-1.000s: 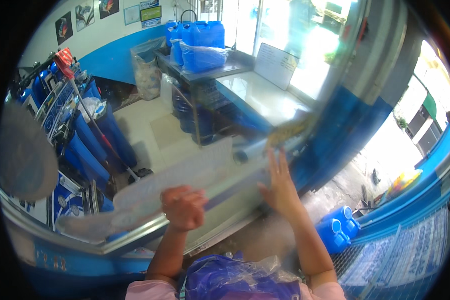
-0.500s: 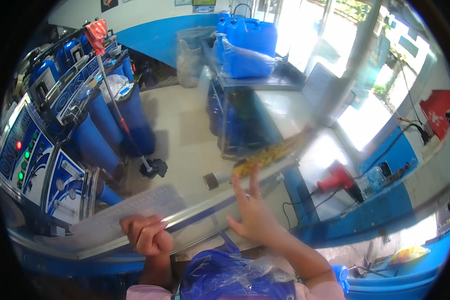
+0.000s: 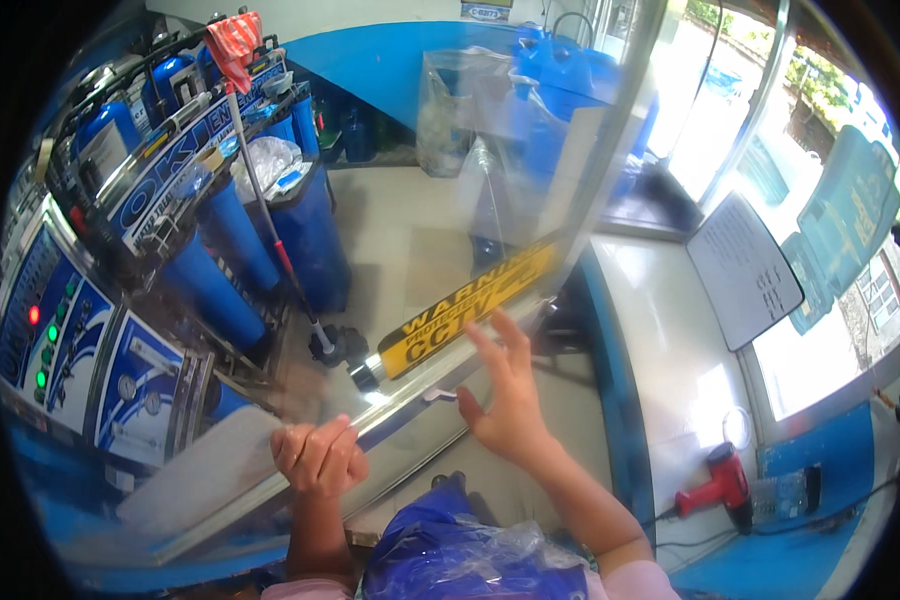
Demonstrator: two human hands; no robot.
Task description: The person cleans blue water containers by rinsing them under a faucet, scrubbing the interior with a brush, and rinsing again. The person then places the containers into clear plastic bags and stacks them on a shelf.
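Observation:
A glass panel with a metal frame (image 3: 410, 398) slants across in front of me. My left hand (image 3: 320, 457) is closed on the frame's edge, fingers curled over it. My right hand (image 3: 510, 395) has its fingers apart, its fingertips at the lower side of a yellow and black warning sticker (image 3: 470, 308) on the glass. Whether those fingertips press on the glass, I cannot tell. Beside the right thumb is a small white latch-like piece (image 3: 438, 397) on the frame. Below my hands, against my body, sits something dark blue under crinkled clear plastic (image 3: 470, 560).
Blue filter tanks (image 3: 215, 295) and a control panel (image 3: 55, 320) with lit lamps line the left. A mop (image 3: 270, 215) leans there. Blue water jugs (image 3: 580, 75) stand at the back. A red heat gun or drill-shaped tool (image 3: 718, 488) and a plastic bottle (image 3: 778, 497) lie at right.
The whole view has shifted, with the room's contents displaced and the sticker now sharp. My left hand sits slightly higher and further right; my right hand stays spread near the sticker.

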